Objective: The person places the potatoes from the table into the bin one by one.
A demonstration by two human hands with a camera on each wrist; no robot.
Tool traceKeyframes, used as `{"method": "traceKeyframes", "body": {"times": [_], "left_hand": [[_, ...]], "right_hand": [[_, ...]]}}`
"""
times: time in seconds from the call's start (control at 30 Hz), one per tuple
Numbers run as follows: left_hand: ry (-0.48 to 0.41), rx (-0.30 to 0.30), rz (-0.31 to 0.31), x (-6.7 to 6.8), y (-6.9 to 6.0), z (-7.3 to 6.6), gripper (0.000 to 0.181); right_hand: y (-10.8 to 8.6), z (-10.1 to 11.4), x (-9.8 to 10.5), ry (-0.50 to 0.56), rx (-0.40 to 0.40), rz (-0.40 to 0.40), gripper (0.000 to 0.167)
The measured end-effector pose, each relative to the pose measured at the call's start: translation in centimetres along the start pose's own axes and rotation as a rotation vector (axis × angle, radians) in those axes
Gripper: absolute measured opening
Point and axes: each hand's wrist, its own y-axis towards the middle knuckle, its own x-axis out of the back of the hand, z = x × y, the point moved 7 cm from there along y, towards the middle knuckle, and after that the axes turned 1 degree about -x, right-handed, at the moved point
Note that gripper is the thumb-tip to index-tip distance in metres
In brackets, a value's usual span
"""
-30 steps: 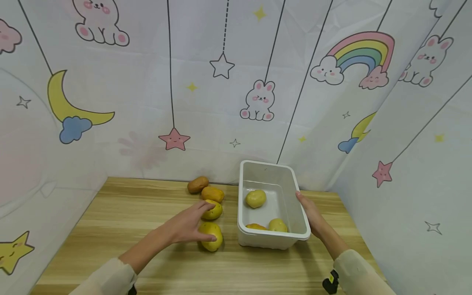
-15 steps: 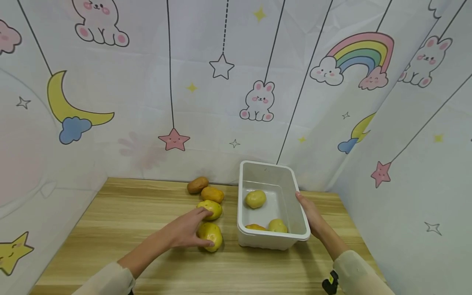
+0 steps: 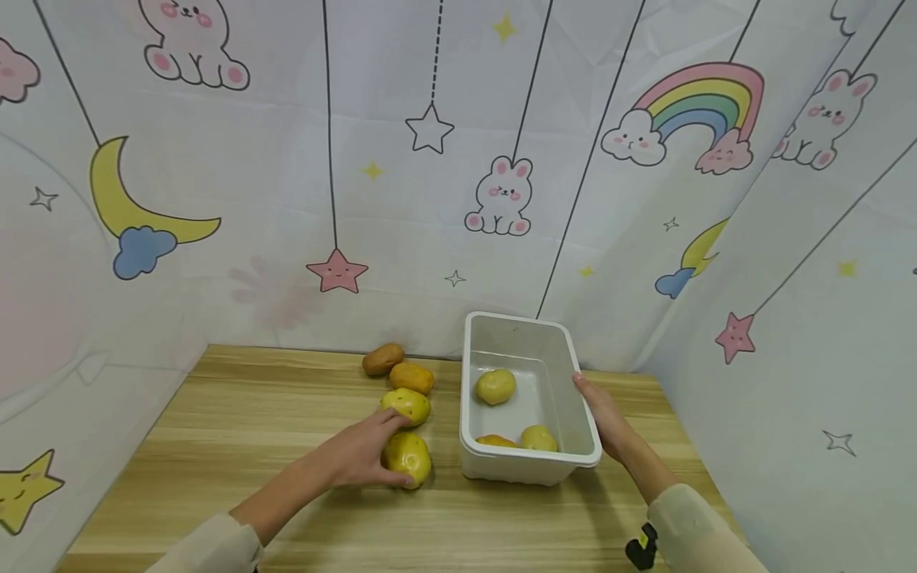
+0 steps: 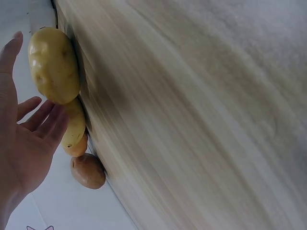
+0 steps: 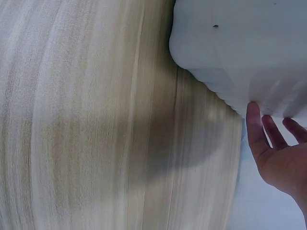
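In the head view my left hand [image 3: 361,452] reaches around the left side of the nearest yellow potato [image 3: 408,460], which rests on the table. The left wrist view shows the thumb apart from this potato [image 4: 53,66], with the fingers slightly bent by its end; I cannot tell whether they touch it. Just behind lies another yellow potato [image 3: 407,406]. My right hand [image 3: 605,414] is at the right side of a white plastic bin [image 3: 532,458]. Its fingertips touch the outer wall in the right wrist view, fingers nearly straight; the thumb is not visible there.
Farther back, an orange-yellow potato [image 3: 411,378] and a brown potato [image 3: 384,360] continue the row. Inside the bin are two pale potatoes, one toward the back [image 3: 496,387], and a partly hidden orange item [image 3: 496,440]. A patterned curtain [image 3: 401,302] borders the wooden table [image 3: 236,430].
My left hand has come slightly nearer the front and lower beside the nearest potato, uncovering more of the one behind. The right hand and the bin hold their places.
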Motion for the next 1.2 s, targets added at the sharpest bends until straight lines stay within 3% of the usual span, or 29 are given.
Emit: {"method": "traceKeyframes", "body": {"times": [0.57, 0.97, 1.2], "left_hand": [[0.018, -0.027, -0.022, -1.1, 0.1, -0.1, 0.095], [0.014, -0.034, -0.002, -1.9, 0.2, 0.2, 0.089], [0.0, -0.041, -0.004, -2.2, 0.3, 0.1, 0.085]], "right_hand": [[0.1, 0.9, -0.4, 0.024, -0.039, 0.1, 0.072], [0.0, 0.1, -0.2, 0.037, -0.059, 0.058, 0.07], [0.0, 0.3, 0.0, 0.015, -0.025, 0.047, 0.072]]}}
